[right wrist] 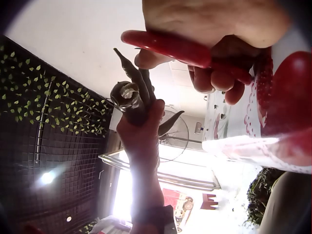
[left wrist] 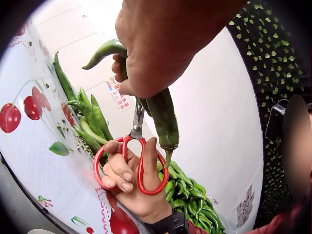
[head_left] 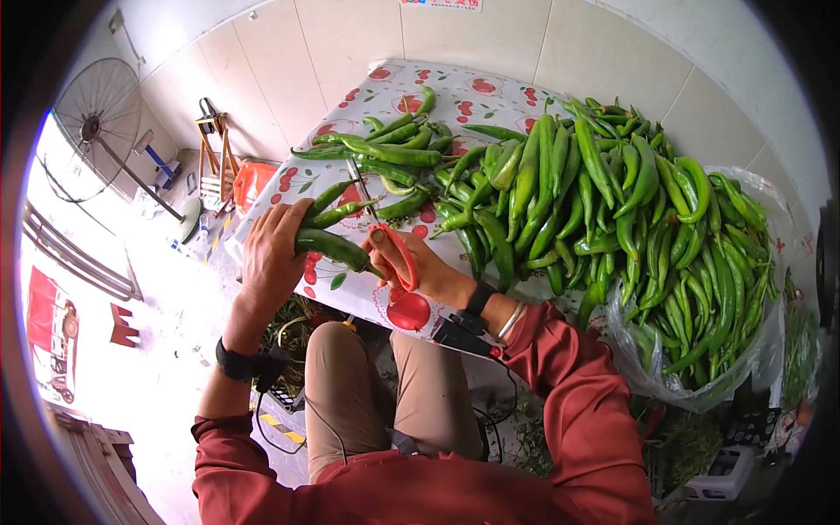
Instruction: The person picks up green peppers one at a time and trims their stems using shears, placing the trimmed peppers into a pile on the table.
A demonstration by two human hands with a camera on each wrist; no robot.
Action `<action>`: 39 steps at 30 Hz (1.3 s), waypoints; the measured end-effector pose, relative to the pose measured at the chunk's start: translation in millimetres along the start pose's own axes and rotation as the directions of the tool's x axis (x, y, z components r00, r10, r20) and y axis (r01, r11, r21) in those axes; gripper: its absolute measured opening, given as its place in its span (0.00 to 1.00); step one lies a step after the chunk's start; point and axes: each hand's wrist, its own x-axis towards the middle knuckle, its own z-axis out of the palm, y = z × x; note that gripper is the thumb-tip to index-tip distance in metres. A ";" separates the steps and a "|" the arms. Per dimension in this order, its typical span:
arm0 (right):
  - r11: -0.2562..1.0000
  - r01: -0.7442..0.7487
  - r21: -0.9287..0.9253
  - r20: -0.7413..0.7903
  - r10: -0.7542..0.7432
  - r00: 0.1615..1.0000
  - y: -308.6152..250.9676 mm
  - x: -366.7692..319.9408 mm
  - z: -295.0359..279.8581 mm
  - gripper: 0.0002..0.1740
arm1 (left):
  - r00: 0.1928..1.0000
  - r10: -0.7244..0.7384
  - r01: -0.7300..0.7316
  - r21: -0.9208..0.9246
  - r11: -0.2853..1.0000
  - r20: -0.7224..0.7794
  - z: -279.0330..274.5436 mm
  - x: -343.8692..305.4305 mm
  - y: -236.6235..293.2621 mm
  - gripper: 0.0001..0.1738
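Observation:
Several green peppers (head_left: 331, 248) are gripped in the left hand (head_left: 273, 249), above the table's left front edge. In the left wrist view one held pepper (left wrist: 163, 119) hangs with its stem end down, beside the scissors' blades. The right hand (head_left: 429, 269) holds red-handled scissors (head_left: 404, 259), fingers through the loops, blades pointing away from the body. From the right wrist view, the red handle (right wrist: 168, 47) crosses the right palm, and the left hand (right wrist: 141, 131) is wrapped round the peppers (right wrist: 129, 97). Whether the blades touch a pepper I cannot tell.
A small group of peppers (head_left: 398, 156) lies at the back left of the patterned table (head_left: 350, 293). A large heap (head_left: 560, 175) covers the right side, running into a clear plastic bag (head_left: 700, 398). On the floor at left stand a fan (head_left: 92, 127) and a red bag (head_left: 252, 182).

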 end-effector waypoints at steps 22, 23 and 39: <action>0.958 -0.045 0.283 -0.040 0.059 0.997 16.4 5.5 -6.0 0.24 | 0.782 0.029 0.621 -0.782 0.052 0.622 1.8 118.7 92.2 0.13; 0.959 -0.041 0.280 -0.047 0.056 0.997 18.6 7.4 -4.9 0.24 | 0.783 0.037 0.619 -0.784 0.052 0.621 4.3 128.7 105.1 0.13; 0.954 0.119 0.274 -0.001 -0.124 0.992 40.1 -5.8 -21.1 0.08 | 0.771 0.636 -0.238 -0.905 0.353 0.045 78.5 199.9 210.7 0.08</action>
